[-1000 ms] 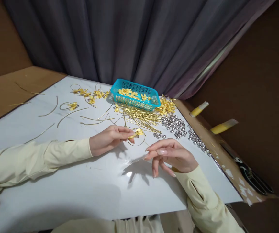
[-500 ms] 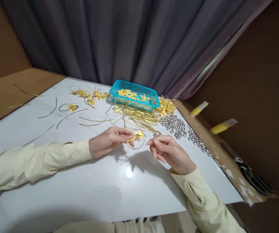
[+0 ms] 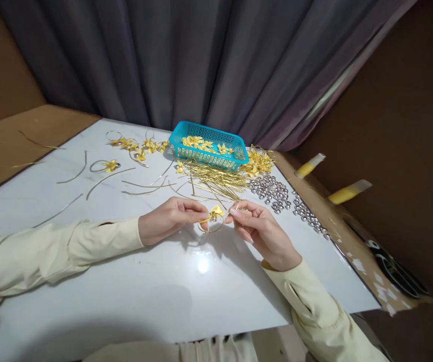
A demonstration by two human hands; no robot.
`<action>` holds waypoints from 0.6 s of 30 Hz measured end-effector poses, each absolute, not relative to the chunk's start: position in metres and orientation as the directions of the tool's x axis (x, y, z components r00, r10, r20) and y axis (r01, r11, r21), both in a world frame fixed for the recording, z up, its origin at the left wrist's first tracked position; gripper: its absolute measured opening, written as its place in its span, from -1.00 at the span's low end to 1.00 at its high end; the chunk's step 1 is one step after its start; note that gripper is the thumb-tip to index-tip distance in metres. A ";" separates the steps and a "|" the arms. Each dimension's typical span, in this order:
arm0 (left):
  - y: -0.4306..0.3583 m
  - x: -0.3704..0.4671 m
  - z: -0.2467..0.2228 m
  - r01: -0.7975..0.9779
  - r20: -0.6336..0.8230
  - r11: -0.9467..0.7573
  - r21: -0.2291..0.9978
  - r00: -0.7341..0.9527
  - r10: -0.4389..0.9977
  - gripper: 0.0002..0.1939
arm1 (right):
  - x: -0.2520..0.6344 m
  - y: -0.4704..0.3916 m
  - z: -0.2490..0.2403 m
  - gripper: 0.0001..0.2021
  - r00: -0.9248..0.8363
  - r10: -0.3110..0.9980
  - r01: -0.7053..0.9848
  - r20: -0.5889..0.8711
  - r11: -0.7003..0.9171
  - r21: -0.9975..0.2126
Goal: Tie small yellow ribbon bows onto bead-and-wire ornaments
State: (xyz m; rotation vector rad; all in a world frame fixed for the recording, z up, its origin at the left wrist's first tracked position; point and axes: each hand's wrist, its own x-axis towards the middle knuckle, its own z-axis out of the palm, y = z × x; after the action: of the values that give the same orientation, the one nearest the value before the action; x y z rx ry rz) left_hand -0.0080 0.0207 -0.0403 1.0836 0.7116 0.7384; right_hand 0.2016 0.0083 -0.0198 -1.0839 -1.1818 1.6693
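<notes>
My left hand [image 3: 177, 217] pinches a yellow ribbon bow [image 3: 215, 212] with a silver bead at its middle. A thin gold wire loop [image 3: 211, 232] hangs below the bow, above the white tabletop. Just to the right, my right hand [image 3: 259, 229] has its thumb and forefinger pressed together near the loop's edge. Something thin and pale shows at those fingertips, too small to name. Beyond the hands lies a pile of gold wire pieces [image 3: 218, 181]. Silver beads [image 3: 271, 191] are heaped past my right hand.
A blue basket [image 3: 209, 160] with yellow ribbon bows stands at the back, with more yellow bows [image 3: 258, 163] to its right. Bows with wire loops [image 3: 111, 165] and loose curved wires [image 3: 107, 181] lie at left. Black-handled scissors [image 3: 397, 274] rest at the right edge.
My right hand's fingertips have moved slightly up and closed together beside the wire loop. My left hand keeps the bow in nearly the same place.
</notes>
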 end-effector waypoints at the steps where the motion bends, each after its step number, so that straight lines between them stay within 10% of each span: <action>1: 0.020 -0.008 -0.040 -0.171 -0.144 0.283 0.944 0.560 0.816 -0.89 | 0.201 0.008 -0.020 -0.81 -0.308 0.930 -0.118 -0.202 -0.248 -0.962; 11: 0.023 -0.007 -0.047 -0.152 -0.168 0.288 0.945 0.530 0.831 -0.86 | 0.201 0.004 -0.016 -0.88 -0.070 0.998 -0.101 0.004 -0.003 -0.995; 18: 0.022 -0.008 -0.048 -0.158 -0.168 0.308 0.938 0.571 0.803 -0.90 | 0.209 0.009 -0.017 -0.88 -0.340 0.937 -0.258 -0.079 -0.174 -0.950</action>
State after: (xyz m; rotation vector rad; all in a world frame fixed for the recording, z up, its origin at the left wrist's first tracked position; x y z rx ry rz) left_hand -0.0077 0.0224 -0.0477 1.0754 0.7230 0.7141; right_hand 0.2092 0.0093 -0.0171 -0.9052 -1.1533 1.6701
